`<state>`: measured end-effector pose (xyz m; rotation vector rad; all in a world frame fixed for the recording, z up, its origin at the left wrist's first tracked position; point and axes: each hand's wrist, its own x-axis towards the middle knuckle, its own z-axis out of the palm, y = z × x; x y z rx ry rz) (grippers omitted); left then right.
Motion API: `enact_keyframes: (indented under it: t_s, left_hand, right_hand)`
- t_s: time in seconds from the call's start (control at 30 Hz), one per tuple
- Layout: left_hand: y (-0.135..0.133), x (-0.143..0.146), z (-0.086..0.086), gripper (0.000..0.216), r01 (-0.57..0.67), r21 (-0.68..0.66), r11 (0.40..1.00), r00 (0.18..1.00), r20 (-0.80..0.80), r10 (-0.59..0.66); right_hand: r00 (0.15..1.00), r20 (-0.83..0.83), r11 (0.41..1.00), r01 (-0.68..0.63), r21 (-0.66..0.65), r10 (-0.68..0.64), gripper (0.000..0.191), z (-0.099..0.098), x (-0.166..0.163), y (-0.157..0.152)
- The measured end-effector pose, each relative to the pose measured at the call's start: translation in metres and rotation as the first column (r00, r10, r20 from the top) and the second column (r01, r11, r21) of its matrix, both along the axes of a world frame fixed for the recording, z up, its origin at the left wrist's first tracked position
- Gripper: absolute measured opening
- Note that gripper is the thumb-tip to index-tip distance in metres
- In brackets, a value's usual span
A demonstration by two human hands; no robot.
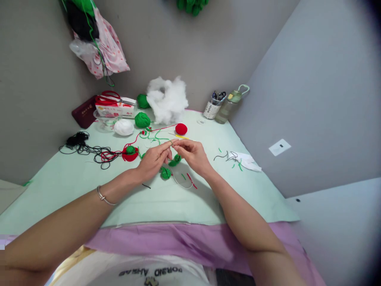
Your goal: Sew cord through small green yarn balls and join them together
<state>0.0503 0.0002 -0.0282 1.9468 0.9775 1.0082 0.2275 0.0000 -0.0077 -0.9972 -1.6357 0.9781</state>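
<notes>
My left hand (pixel 154 159) and my right hand (pixel 193 154) meet fingertip to fingertip above the middle of the table. A thin strand of green yarn crosses the left index fingertip, and the left fingers curl closed beneath it. Against that fingertip the right thumb and index finger pinch the strand; its fine detail is too small to make out. Below the hands lie small green crocheted pieces (pixel 166 173), partly covered by the fingers. A pale cord (pixel 185 188) loops beside them. Just behind the fingertips is a yellow-handled tool (pixel 181 137), partly hidden.
Black yarn (pixel 77 139) tangles at left near red yarn (pixel 130 155). White stuffing (pixel 168 101), green yarn balls (pixel 142 119), a white ball (pixel 124 127), red ball (pixel 181 129) and red-handled scissors (pixel 111 96) sit behind. A bottle (pixel 228 106) and pen cup (pixel 212 108) stand back right.
</notes>
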Motion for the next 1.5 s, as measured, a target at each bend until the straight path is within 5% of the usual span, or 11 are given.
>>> enact_keyframes:
  t_s: [0.57,1.0,1.23,1.5]
  left_hand:
    - [0.004,-0.002,-0.008,0.030,-0.010,0.016,1.000,1.000,-0.022,0.010]
    - [0.009,-0.001,-0.007,0.037,-0.091,0.378,0.921,0.955,-0.230,0.188]
    - [0.007,-0.002,-0.003,0.039,-0.128,0.439,0.889,0.917,-0.290,0.275]
    - [0.013,-0.003,-0.009,0.040,-0.046,0.442,0.896,0.899,-0.372,0.229]
  right_hand:
    - [0.997,0.076,1.000,-0.018,0.004,0.018,0.023,-0.002,0.005,0.002]
    - [0.989,0.146,1.000,-0.016,0.010,0.014,0.026,-0.010,0.007,0.010]
    - [0.990,0.133,0.999,-0.035,-0.032,0.039,0.024,-0.008,0.009,0.011]
    - [0.987,0.159,1.000,-0.009,-0.007,0.010,0.025,-0.013,0.009,0.015]
